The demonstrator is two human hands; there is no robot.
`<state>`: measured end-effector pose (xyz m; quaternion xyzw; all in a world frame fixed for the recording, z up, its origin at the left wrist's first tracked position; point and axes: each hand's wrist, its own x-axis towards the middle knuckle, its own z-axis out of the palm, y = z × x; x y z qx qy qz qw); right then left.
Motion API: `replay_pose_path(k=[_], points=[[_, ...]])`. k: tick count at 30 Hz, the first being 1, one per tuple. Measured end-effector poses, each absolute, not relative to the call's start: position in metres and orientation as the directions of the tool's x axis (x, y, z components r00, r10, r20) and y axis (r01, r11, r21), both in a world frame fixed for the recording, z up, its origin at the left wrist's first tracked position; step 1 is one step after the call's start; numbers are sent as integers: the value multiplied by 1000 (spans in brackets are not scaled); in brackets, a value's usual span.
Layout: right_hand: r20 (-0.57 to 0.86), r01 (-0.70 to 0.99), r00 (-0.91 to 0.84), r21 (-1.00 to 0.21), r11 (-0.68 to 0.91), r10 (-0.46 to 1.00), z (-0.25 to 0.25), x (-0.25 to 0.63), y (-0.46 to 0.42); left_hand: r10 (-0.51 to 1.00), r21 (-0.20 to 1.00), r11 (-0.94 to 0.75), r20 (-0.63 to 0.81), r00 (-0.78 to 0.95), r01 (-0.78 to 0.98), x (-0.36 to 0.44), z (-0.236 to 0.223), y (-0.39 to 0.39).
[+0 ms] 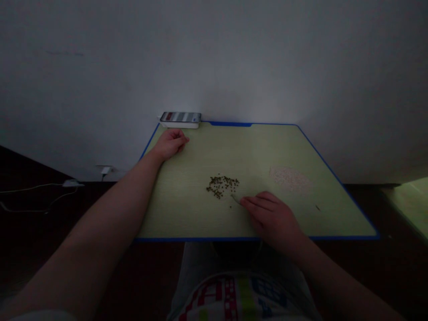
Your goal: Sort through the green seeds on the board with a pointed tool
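Note:
A pale green table (200, 218) with a blue edge lies in front of me. A small heap of dark green beans (222, 185) sits near its middle. A patch of pale rice grains (290, 179) is spread to the right. My right hand (272, 217) rests on the table just right of the beans, fingers together, pinching a small pale tool (235, 199) whose tip points at the heap. My left hand (171, 142) lies at the far left corner, fingers loosely curled, holding nothing I can see.
A phone (180, 117) rests on a white block at the far left edge, against the white wall. One stray bean (317, 207) lies near the right edge. Cables and a charger (72, 183) lie on the dark floor at left. Another green surface (413, 200) shows at far right.

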<state>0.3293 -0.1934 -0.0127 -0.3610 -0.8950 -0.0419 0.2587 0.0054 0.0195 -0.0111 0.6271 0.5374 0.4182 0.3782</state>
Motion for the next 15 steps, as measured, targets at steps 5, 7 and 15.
replay_pose_path(k=[5, 7, 15], points=[[400, 636, -677, -107, 765, 618, -12, 334, -183, 991, 925, -129, 111, 71, 356, 6, -11, 18], [395, 617, -694, -103, 780, 601, -12, 336, -186, 991, 924, -132, 115, 69, 359, 6, -11, 19], [499, 543, -698, -99, 834, 513, -14, 340, -207, 989, 920, -142, 122, 78, 365, 5, -13, 21]])
